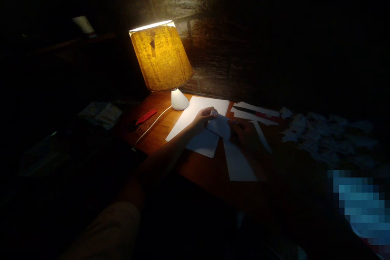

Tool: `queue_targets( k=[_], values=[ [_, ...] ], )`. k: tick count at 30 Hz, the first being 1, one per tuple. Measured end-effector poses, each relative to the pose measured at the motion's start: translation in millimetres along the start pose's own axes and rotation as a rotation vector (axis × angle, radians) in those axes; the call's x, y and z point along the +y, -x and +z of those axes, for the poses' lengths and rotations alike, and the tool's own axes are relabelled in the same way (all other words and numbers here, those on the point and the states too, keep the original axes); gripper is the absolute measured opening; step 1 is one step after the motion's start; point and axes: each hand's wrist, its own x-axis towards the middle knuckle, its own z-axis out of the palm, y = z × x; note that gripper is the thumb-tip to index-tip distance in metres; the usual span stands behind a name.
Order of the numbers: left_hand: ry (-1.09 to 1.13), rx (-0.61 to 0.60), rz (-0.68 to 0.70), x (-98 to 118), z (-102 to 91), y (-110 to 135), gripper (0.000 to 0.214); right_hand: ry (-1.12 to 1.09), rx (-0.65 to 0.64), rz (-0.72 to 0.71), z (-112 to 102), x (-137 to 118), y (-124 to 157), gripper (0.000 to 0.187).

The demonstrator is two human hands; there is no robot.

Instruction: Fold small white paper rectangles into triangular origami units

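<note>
Head view: your left hand (201, 119) and shadowed right hand (241, 127) grip a small white paper (220, 124) above larger sheets (210, 105) near the lit lamp (163, 57), apparently mid-fold, so the next move likely calls for careful alignment.

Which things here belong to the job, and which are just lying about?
Likely the job's:
- white paper piece, held by left hand and right hand
- large white paper sheet, lying flat
- lit yellow-shaded table lamp

Apparently lying about:
- slim red object
- blurred pale object, upper left
</note>
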Motion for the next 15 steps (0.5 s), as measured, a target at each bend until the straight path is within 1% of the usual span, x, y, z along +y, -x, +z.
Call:
queue_targets(
  k=[3, 8, 11, 15],
  values=[
    [-0.001, -0.009, 0.001, -2, -2.9, -1, 0.043, -0.023, 0.015, 0.023, 0, -3, 1, 0.047],
    [-0.017, 0.009, 0.02, -3, -5.6, -1, 0.045, -0.129, -0.005, 0.095, 3, -5, 3, 0.046],
    [-0.01, 0.041, 0.03, -1, -3.6, 0, 0.047, -0.131, 0.015, 0.08, 4, -1, 2, 0.046],
    [0.025, 0.072, 0.025, 1, -1.5, 0, 0.049, -0.07, 0.014, 0.033, 3, 7, -2, 0.049]
  ],
)
